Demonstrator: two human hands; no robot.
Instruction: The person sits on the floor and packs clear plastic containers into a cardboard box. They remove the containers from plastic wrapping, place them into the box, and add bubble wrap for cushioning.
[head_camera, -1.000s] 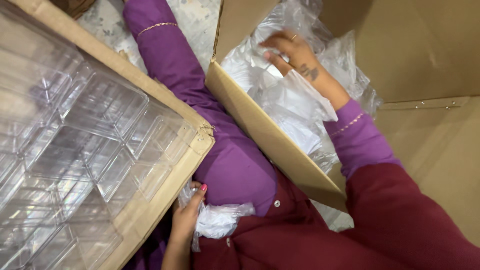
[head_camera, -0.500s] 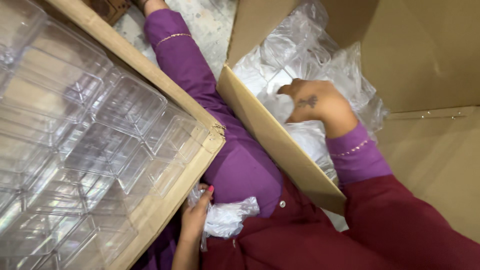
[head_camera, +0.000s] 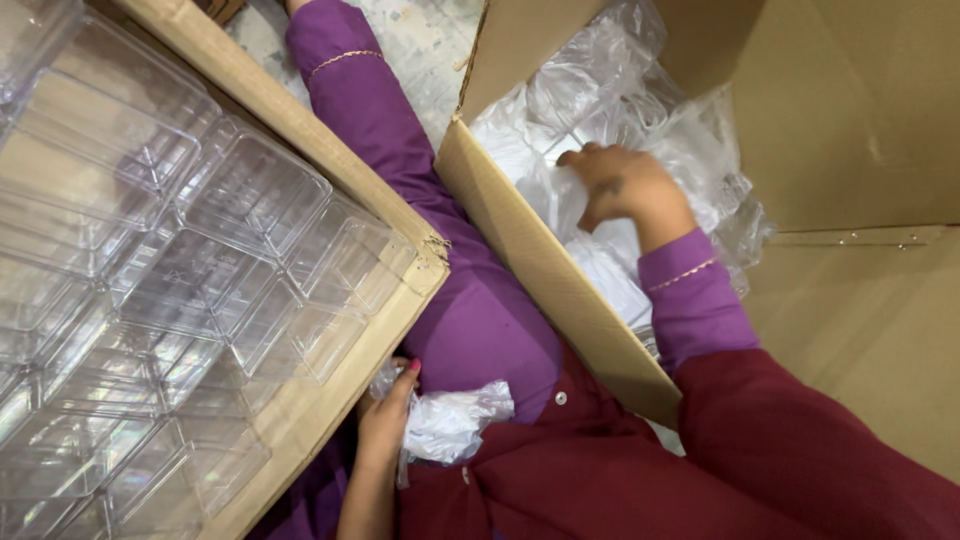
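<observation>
My right hand (head_camera: 622, 185) reaches into the open cardboard box (head_camera: 545, 265) on the right and closes its fingers on a clear plastic-wrapped piece (head_camera: 560, 195) among several crumpled transparent bags (head_camera: 640, 90). My left hand (head_camera: 385, 415) rests low in my lap, beside the left box's corner, and holds a crumpled wad of clear plastic wrap (head_camera: 450, 420) against my maroon clothing. Purple sleeves with thin gold trim cover both arms.
A second cardboard box (head_camera: 300, 400) on the left holds several clear rectangular plastic containers (head_camera: 210, 260) packed side by side. My purple-clad leg (head_camera: 400, 170) runs between the two boxes over a pale patterned floor (head_camera: 430, 40). The right box's tall flap (head_camera: 850, 110) stands behind it.
My right hand has moved lower in the right box and closed on a wrapped piece. The left hand stays in my lap with the plastic wad.
</observation>
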